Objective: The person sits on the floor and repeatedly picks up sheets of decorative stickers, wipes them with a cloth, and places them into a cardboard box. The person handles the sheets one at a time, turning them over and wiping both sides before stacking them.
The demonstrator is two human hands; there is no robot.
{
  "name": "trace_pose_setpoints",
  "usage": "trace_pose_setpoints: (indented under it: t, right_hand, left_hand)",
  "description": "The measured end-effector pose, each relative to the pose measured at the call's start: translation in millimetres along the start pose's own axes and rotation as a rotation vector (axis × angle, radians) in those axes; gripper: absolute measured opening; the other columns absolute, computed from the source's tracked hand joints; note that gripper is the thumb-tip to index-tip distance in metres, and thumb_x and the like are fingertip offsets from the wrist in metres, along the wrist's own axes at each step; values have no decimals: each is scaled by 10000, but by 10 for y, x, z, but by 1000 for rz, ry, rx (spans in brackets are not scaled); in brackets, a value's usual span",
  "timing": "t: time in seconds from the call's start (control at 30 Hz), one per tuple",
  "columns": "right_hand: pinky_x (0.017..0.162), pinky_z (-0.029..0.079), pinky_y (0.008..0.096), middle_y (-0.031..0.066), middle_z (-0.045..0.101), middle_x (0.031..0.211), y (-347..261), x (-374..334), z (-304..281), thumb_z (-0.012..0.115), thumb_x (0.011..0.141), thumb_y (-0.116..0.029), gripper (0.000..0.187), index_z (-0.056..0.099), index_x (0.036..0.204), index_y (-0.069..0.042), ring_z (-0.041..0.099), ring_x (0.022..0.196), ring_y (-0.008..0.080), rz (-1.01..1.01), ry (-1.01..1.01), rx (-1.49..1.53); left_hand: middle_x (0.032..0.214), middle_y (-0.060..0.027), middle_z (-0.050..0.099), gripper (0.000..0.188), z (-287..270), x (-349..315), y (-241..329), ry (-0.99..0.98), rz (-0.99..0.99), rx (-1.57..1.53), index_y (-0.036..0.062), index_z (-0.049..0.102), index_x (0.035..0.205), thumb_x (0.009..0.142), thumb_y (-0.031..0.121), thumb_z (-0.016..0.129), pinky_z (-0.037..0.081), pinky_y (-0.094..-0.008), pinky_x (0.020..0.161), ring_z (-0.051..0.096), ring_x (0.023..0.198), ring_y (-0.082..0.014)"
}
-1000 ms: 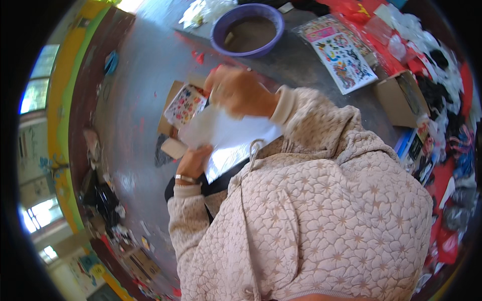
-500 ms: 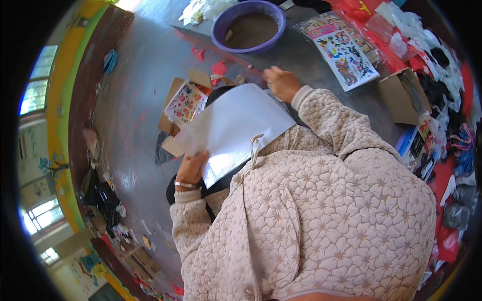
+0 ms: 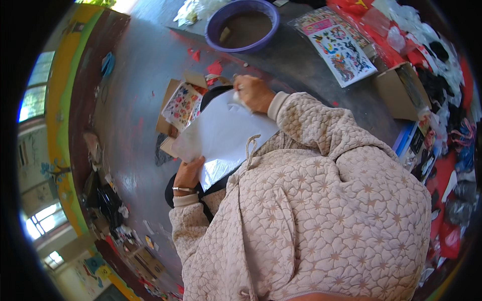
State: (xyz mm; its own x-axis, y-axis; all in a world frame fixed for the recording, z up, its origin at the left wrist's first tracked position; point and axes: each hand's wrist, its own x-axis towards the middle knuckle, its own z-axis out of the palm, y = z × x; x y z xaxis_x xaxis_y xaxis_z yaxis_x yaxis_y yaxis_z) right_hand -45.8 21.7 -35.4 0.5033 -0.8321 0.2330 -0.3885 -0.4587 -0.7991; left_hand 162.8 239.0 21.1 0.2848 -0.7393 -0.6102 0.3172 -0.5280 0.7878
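Observation:
A glossy white sheet [image 3: 226, 128] lies across my lap, its lower left part shining with reflected light. At its left edge my left hand [image 3: 188, 173] is closed on it, the fingers partly hidden. My right hand [image 3: 255, 94] is closed in a pinch over the sheet's upper right edge. Something small and whitish shows by its fingertips, too unclear to name. Just beyond the sheet's left side, an open cardboard box [image 3: 168, 103] holds a sheet of colourful floral stickers [image 3: 184, 106].
A purple basin [image 3: 208, 37] of murky water stands ahead. Packs of colourful printed sheets [image 3: 342, 55] lie to its right. Farther right are a cardboard box [image 3: 401, 93] and heaped plastic bags [image 3: 422, 30] on red material. Red scraps [image 3: 214, 68] lie on the floor.
My right hand has moved left, from beyond the sheet's upper right side to over its upper edge. My left hand keeps its hold. The view has shifted slightly.

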Motion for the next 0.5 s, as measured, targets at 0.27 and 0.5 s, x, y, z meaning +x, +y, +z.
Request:
trace_pose_setpoints:
  t: [0.27, 0.5]
  right_hand:
    - [670, 481, 384, 183, 619, 799, 472, 222, -1023, 584, 689, -90, 120, 587, 805, -59, 608, 740, 328, 295, 205, -108]
    - [594, 470, 297, 114, 590, 787, -943, 252, -645, 589, 726, -91, 128, 567, 838, -33, 591, 659, 227, -611, -191, 309]
  left_hand:
    - [911, -69, 560, 261, 313, 79, 473, -280, 459, 938, -24, 519, 1032, 784, 25, 579, 443, -261, 683, 529, 805, -155]
    - [966, -100, 574, 320, 730, 387, 489, -440, -74, -187, -7, 522, 1045, 737, -3, 610, 481, -285, 763, 573, 836, -174]
